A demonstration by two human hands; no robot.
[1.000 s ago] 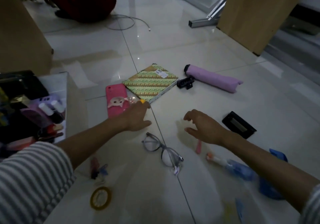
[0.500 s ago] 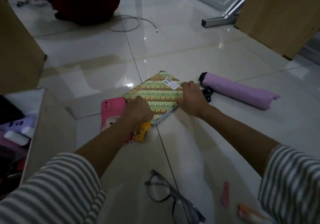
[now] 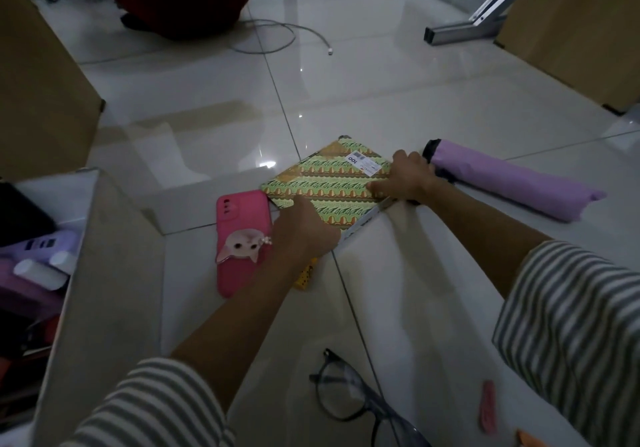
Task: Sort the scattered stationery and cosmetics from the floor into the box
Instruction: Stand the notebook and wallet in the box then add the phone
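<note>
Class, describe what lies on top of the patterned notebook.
On the notebook: a white label, the left hand over its near corner, the right hand gripping its right edge. The cover beneath both, and the left fingers, are hidden.

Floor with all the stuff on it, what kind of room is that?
Probably an indoor office or study room, though it could be a home. The floor is shiny pale tile, wooden furniture panels stand on both sides, and a metal frame foot and a loose cable lie at the back.
</note>
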